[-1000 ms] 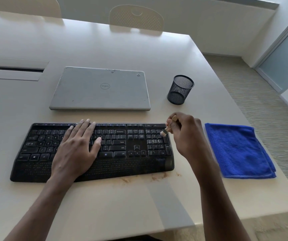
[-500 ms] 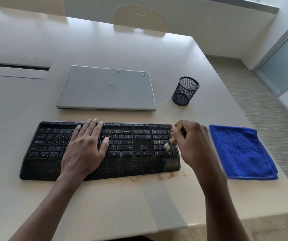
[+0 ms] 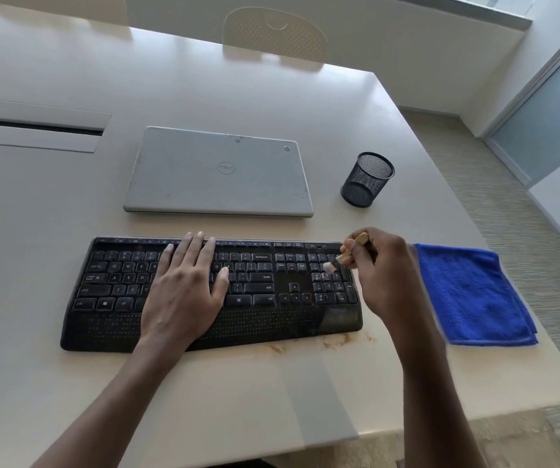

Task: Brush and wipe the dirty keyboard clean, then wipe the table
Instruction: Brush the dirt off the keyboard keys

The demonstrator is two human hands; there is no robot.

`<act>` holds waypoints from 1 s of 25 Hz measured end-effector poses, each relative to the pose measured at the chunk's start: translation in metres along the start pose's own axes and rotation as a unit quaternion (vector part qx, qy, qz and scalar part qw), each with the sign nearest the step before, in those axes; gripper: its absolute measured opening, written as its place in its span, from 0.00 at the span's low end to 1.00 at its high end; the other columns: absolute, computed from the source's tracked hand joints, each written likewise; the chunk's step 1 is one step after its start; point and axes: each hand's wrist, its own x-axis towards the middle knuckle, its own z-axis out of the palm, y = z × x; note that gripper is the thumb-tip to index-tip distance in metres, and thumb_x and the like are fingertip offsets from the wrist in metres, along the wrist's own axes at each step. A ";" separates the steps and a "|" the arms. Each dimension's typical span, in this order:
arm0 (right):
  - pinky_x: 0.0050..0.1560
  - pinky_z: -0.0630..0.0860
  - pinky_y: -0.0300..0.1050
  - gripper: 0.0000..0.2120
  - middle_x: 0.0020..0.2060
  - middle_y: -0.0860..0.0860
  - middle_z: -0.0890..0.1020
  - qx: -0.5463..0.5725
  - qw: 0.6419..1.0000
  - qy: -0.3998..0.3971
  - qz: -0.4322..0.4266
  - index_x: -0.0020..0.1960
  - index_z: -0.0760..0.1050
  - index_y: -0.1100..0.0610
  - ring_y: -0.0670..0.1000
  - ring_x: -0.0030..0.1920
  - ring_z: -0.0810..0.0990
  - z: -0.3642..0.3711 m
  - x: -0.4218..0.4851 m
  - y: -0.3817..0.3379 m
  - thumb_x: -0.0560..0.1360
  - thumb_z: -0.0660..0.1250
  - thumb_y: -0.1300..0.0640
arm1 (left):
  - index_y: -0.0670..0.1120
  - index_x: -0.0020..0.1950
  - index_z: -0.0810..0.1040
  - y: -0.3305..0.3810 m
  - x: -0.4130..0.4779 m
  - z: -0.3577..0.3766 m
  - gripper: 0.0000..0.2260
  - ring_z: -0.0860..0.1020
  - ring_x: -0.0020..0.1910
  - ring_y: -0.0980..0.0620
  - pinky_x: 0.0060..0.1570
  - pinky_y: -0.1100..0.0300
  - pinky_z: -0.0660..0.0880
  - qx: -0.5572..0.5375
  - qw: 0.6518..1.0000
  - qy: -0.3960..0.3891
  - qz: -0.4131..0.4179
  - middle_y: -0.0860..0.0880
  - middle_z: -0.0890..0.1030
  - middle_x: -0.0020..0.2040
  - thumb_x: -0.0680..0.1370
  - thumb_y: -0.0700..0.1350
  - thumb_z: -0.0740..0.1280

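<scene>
moved: brush (image 3: pixel 338 260) tip sliding back up numpad
right hand (image 3: pixel 381 268): pinching light, stiff brush handle
left hand (image 3: pixel 184 285): flat, unclenched, pinning keyboard (image 3: pixel 110 298)

Black keyboard (image 3: pixel 272 292) w/ white legends, blue cloth (image 3: pixel 471 295), black mesh cup (image 3: pixel 368 180), grey laptop (image 3: pixel 218 172), brown specks (image 3: pixel 332 342) on cream table (image 3: pixel 238 400).

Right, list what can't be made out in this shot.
Head view only:
- Middle keys of the black keyboard: covered by the flat left hand.
- Small wooden-handled brush: handle middle hidden by the right hand and its fingers.
- Black mesh cup: contents not visible.
- Key legends: mostly too small.
</scene>
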 end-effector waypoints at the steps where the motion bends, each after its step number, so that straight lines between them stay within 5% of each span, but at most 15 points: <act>1: 0.42 0.81 0.35 0.09 0.36 0.47 0.85 -0.003 1.000 0.005 -0.003 0.46 0.81 0.54 0.40 0.37 0.85 0.005 0.002 0.000 0.83 0.66 0.60 | 0.45 0.82 0.66 0.000 0.000 0.000 0.31 0.60 0.83 0.47 0.83 0.46 0.55 0.000 1.000 -0.001 0.000 0.43 0.66 0.82 0.84 0.61 0.51; 4: 0.48 0.84 0.46 0.08 0.35 0.46 0.85 -0.013 0.999 -0.026 0.017 0.46 0.83 0.55 0.42 0.38 0.85 0.013 -0.001 0.001 0.82 0.67 0.59 | 0.45 0.82 0.66 0.000 0.000 -0.001 0.31 0.61 0.83 0.47 0.82 0.46 0.56 0.002 1.000 -0.003 0.002 0.43 0.66 0.82 0.84 0.60 0.51; 8: 0.40 0.82 0.38 0.10 0.34 0.47 0.85 -0.027 0.999 -0.015 0.012 0.44 0.82 0.56 0.42 0.35 0.85 0.007 -0.003 -0.005 0.83 0.67 0.58 | 0.45 0.82 0.66 0.000 0.000 -0.001 0.31 0.61 0.83 0.46 0.82 0.45 0.56 0.003 1.000 -0.002 0.003 0.42 0.67 0.81 0.84 0.60 0.51; 12: 0.47 0.84 0.47 0.08 0.35 0.46 0.85 -0.024 1.000 -0.005 0.017 0.46 0.83 0.55 0.43 0.38 0.85 0.015 0.004 -0.006 0.82 0.68 0.59 | 0.44 0.81 0.67 -0.001 0.000 -0.002 0.31 0.62 0.82 0.45 0.82 0.44 0.57 -0.002 1.000 -0.002 0.007 0.42 0.67 0.81 0.84 0.60 0.52; 20: 0.38 0.77 0.28 0.09 0.37 0.49 0.85 0.001 0.999 -0.038 -0.006 0.46 0.82 0.55 0.40 0.37 0.84 0.016 0.003 -0.012 0.82 0.66 0.62 | 0.44 0.81 0.67 -0.001 0.001 -0.002 0.31 0.62 0.82 0.46 0.82 0.44 0.57 0.002 1.000 -0.005 0.007 0.42 0.67 0.81 0.83 0.60 0.52; 25: 0.35 0.76 0.26 0.11 0.39 0.52 0.85 -0.008 0.996 -0.088 -0.004 0.46 0.82 0.60 0.47 0.38 0.85 0.003 -0.005 -0.015 0.82 0.63 0.68 | 0.44 0.81 0.67 0.000 0.001 -0.002 0.31 0.62 0.82 0.45 0.82 0.44 0.57 0.004 1.000 -0.001 0.006 0.42 0.67 0.81 0.84 0.60 0.52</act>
